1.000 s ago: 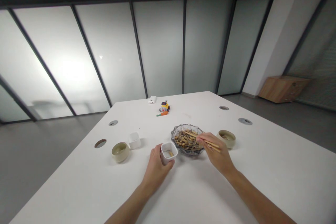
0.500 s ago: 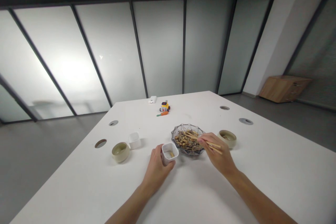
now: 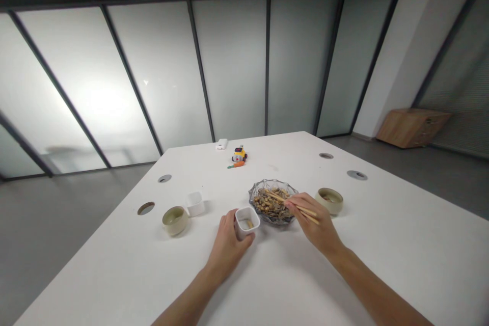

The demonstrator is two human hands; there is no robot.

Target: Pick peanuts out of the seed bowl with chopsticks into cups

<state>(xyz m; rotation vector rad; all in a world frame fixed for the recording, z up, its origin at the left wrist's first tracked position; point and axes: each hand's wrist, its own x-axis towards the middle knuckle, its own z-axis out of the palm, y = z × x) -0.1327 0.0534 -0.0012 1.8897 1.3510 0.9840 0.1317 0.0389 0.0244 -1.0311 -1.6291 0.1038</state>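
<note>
My left hand point(image 3: 230, 241) is closed round a small white square cup point(image 3: 247, 212), with a pale piece lying at its bottom. In my right hand point(image 3: 314, 221) is a pair of chopsticks point(image 3: 307, 212), their tips down among peanuts and sunflower seeds point(image 3: 269, 205). These fill a clear, scalloped glass bowl point(image 3: 273, 183), just right of the white cup. Whether the tips grip a piece is too small to tell. Beside my right hand stands a beige-green ceramic bowl point(image 3: 336, 206) with a little something inside.
Left of my left hand are another beige-green bowl point(image 3: 174, 228) and a second white cup point(image 3: 195, 205). Farther back on the white table point(image 3: 290, 285) lie an orange toy carrot point(image 3: 238, 164), a yellow toy vehicle point(image 3: 239, 154) and a white box-like device point(image 3: 221, 144). Several round holes pierce the tabletop.
My right hand and the chopsticks have shifted slightly left over the glass bowl. My left hand and the white cup stay in place.
</note>
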